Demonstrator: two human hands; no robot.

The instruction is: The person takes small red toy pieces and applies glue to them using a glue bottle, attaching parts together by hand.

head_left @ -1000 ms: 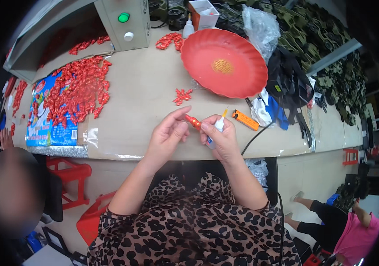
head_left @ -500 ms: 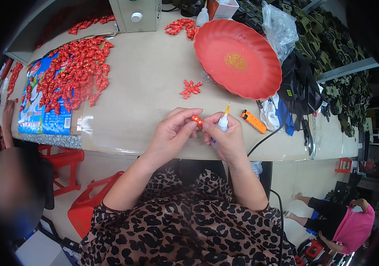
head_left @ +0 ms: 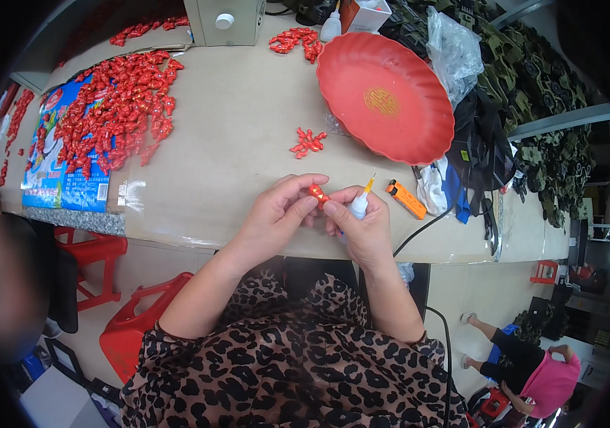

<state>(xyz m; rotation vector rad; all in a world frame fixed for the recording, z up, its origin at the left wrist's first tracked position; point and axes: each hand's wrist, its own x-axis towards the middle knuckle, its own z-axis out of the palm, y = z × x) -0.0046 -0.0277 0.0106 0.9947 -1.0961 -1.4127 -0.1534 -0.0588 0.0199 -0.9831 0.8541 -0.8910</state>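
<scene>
Between the thumb and fingers of my left hand [head_left: 276, 215] is a small glossy red piece [head_left: 317, 193] with gold marks, tilted above the table. My right hand [head_left: 366, 230] is closed around a white squeeze bottle [head_left: 359, 207] with a yellow, needle-tipped nozzle pointing up and away. Its thumb and fingertip also meet the near end of the red piece. The lower part of the bottle is mostly hidden in the palm. Just beyond my hands lies a star-shaped cluster of red pieces [head_left: 308, 143]. An orange lighter-shaped object [head_left: 406, 199] rests right of my right hand.
A big red scalloped tray [head_left: 397, 78] stands at the back right. Many red pieces are heaped [head_left: 116, 107] on a blue printed sheet [head_left: 69, 187] at left. A black cable [head_left: 419, 232] crosses the table's front edge. Red stools [head_left: 140, 317] and a person [head_left: 12, 299] are at left.
The view has shifted slightly. My hands keep almost the same pose on the red piece and bottle, and the nozzle leans a little more to the right.
</scene>
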